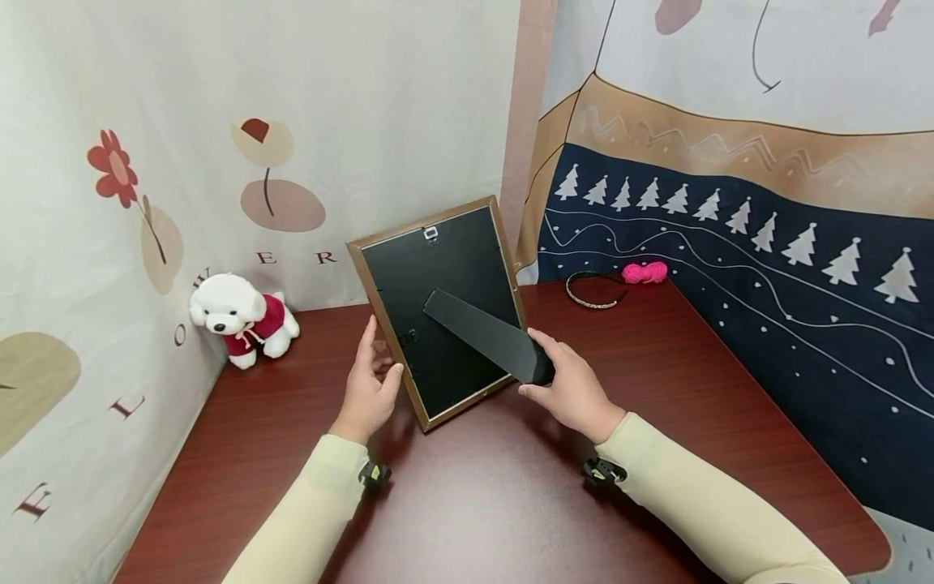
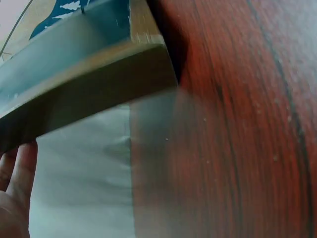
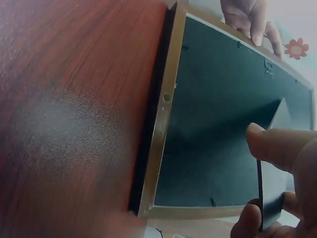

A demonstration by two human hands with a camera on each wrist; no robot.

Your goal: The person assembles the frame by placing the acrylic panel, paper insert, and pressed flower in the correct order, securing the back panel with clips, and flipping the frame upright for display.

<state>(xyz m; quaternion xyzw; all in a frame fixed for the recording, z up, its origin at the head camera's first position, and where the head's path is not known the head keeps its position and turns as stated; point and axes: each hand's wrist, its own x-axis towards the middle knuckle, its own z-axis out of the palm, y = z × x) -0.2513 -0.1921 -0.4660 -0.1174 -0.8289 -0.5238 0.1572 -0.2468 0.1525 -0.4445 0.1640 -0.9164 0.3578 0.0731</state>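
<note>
A picture frame (image 1: pixel 467 243) with a brown border stands tilted on the table, its black back facing me. From that back a black stand (image 1: pixel 481 328) sticks out, swung away from the panel. My right hand (image 1: pixel 572 385) grips the stand near its free end, thumb on one face and fingers on the other, as the right wrist view shows. Against the frame's left side, my left hand (image 1: pixel 368 389) touches the border with fairly straight fingers (image 2: pixel 25 166). A metal hanger (image 1: pixel 430 234) sits at the back's top edge. The frame's front is hidden in the head view.
A white plush dog (image 1: pixel 237 316) in a red top sits at the table's back left. At the back right lie a headband (image 1: pixel 594 304) and a bright pink bundle (image 1: pixel 644 272). Printed cloths (image 1: pixel 409 105) hang behind the dark red table (image 1: pixel 474 503).
</note>
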